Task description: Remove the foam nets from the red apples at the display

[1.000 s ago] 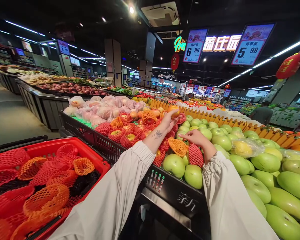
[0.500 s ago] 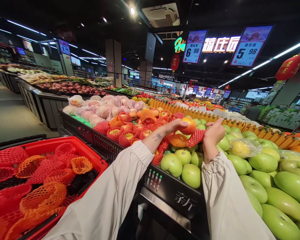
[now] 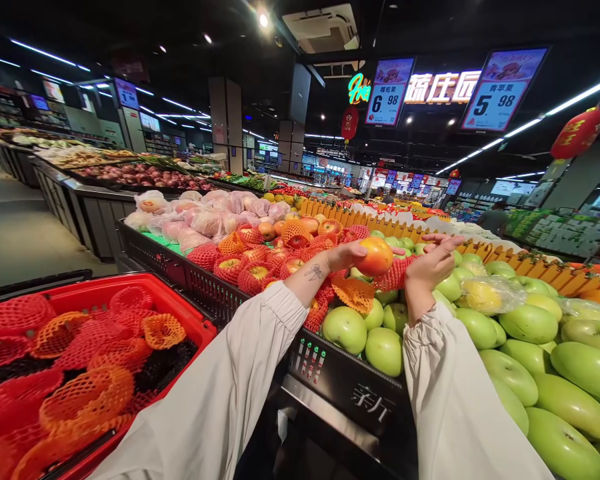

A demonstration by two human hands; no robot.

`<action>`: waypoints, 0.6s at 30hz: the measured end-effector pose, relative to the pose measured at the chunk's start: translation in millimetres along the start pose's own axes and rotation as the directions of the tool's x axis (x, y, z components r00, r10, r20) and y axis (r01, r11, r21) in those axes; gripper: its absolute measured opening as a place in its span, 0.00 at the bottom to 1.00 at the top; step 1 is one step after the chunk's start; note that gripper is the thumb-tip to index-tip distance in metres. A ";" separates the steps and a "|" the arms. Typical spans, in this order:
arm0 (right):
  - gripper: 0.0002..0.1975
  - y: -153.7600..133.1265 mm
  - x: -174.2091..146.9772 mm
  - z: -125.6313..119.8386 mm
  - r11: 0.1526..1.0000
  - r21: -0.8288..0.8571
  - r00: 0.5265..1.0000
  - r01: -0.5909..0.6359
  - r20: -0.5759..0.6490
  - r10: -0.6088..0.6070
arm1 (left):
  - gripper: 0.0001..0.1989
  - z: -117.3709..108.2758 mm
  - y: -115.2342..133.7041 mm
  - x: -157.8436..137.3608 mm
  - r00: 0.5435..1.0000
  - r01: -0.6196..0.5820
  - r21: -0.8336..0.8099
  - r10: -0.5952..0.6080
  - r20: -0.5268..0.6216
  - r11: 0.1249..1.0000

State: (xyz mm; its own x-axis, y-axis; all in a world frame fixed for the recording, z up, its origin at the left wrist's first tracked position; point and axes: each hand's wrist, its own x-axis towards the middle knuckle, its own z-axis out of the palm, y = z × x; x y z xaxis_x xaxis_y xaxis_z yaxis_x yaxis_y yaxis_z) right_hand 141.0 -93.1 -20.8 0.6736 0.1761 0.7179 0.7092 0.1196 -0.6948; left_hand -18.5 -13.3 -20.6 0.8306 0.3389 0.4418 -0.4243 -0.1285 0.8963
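Above the green apples (image 3: 344, 329), the fingers of the left hand (image 3: 343, 257) pinched a red-yellow apple (image 3: 375, 258); those of the right hand (image 3: 429, 268) stood partly spread, and whether they gripped the red foam net (image 3: 393, 275) beside them could not be told. An orange net (image 3: 354, 294) lay below the apple, net-wrapped apples (image 3: 254, 276) to the left, and a red basket (image 3: 190, 305) farther left.

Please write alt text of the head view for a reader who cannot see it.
The left hand holds a bare orange-red apple over green apples; the right hand is beside a red foam net. At left, a red basket contains red and orange nets, near net-wrapped apples.
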 end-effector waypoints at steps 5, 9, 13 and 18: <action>0.42 -6.4 -7.1 -1.0 0.991 0.047 0.992 0.126 0.021 -0.127 | 0.37 -0.6 -4.0 0.6 0.998 0.066 0.133 -0.065 -0.010 0.989; 0.31 -6.4 -3.0 3.1 0.973 0.066 0.975 0.223 0.010 -0.224 | 0.26 -8.5 -13.0 11.5 0.989 0.041 0.198 -0.012 -0.145 0.979; 0.26 -3.6 2.7 11.1 0.966 0.121 0.970 0.228 -0.114 -0.215 | 0.29 -18.4 -16.3 22.5 0.892 -0.165 0.119 0.200 -0.405 0.979; 0.31 1.7 -0.2 22.9 0.928 0.371 0.947 0.039 0.284 -0.153 | 0.31 -21.4 -13.0 21.2 0.833 -0.325 0.054 0.312 -0.457 0.944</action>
State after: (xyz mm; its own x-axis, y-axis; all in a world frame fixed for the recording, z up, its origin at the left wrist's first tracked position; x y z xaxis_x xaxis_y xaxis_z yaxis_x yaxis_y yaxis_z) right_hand 137.3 -70.6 -23.2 0.4698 0.4257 0.7733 0.6071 0.4802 -0.6331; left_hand -3.1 15.5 -23.7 0.3944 0.6681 0.6309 -0.6510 -0.2814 0.7050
